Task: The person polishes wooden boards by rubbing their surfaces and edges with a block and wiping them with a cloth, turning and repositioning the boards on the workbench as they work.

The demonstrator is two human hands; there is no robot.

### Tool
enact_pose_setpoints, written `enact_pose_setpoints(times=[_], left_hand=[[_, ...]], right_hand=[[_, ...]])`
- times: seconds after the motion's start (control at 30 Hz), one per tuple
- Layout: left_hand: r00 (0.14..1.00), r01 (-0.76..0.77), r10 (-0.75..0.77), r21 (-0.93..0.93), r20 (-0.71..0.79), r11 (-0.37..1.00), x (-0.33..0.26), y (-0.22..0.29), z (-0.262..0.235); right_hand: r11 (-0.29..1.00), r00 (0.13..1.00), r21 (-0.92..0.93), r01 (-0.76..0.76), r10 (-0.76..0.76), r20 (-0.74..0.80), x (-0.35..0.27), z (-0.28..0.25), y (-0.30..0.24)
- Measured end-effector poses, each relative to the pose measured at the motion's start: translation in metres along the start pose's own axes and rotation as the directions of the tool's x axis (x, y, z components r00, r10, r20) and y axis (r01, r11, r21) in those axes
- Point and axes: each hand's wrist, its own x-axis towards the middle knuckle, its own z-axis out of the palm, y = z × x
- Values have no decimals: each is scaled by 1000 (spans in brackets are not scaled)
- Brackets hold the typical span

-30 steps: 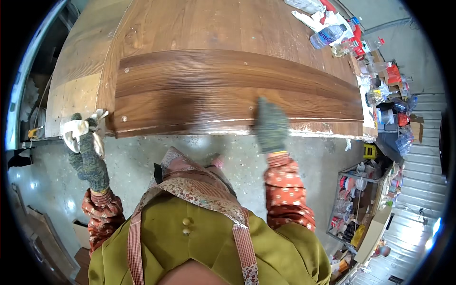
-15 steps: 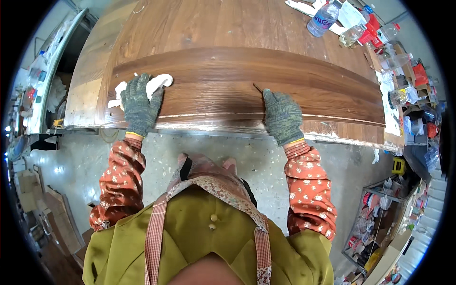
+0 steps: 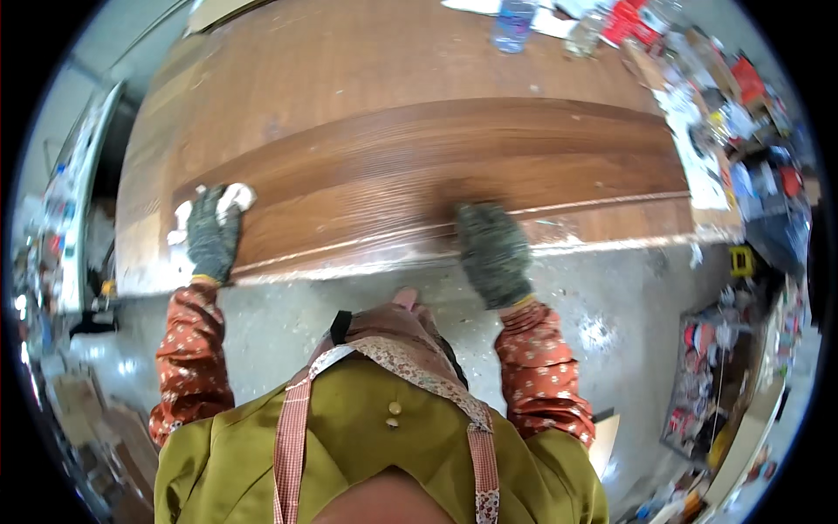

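Observation:
A long brown wood-grain board (image 3: 384,166) lies across the worktable (image 3: 332,65) in front of me. At its left end my left hand (image 3: 212,234), in a dark grey-green knit glove, presses down with a bunched white cloth (image 3: 236,196) under and between its fingers. My right hand (image 3: 491,249), in a matching glove, is at the board's near edge, right of the middle, fingers closed. Motion blurs it. A dark brown smear at its fingertips fits the thin brown stick seen there earlier, though its outline is lost.
Plastic bottles, one bluish bottle (image 3: 515,24) among them, and white paper stand at the table's far right. Mixed clutter (image 3: 742,122) lines the right side. A wire rack (image 3: 707,375) of small goods sits on the floor at right, near a yellow object (image 3: 741,261).
The view has shifted, so the table's far items sit higher and further left. My right hand has moved and blurred at the board's near edge. My left hand remains on the cloth.

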Motion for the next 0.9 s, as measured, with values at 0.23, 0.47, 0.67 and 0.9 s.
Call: enact_pose_setpoints(times=[0.23, 0.47, 0.67, 0.9], left_hand=[[919, 362, -387, 236, 69, 902, 13, 14, 3], [996, -3, -5, 89, 90, 996, 53, 145, -23], [984, -142, 147, -56, 106, 988, 73, 260, 4], [943, -252, 273, -130, 190, 959, 117, 486, 57]], right_hand=[[943, 982, 291, -161, 181, -45, -13, -36, -38], [948, 972, 235, -215, 185, 142, 20, -61, 10], [970, 970, 60, -237, 240, -36, 15, -45, 138], [937, 937, -38, -349, 348, -31, -30, -57, 362]])
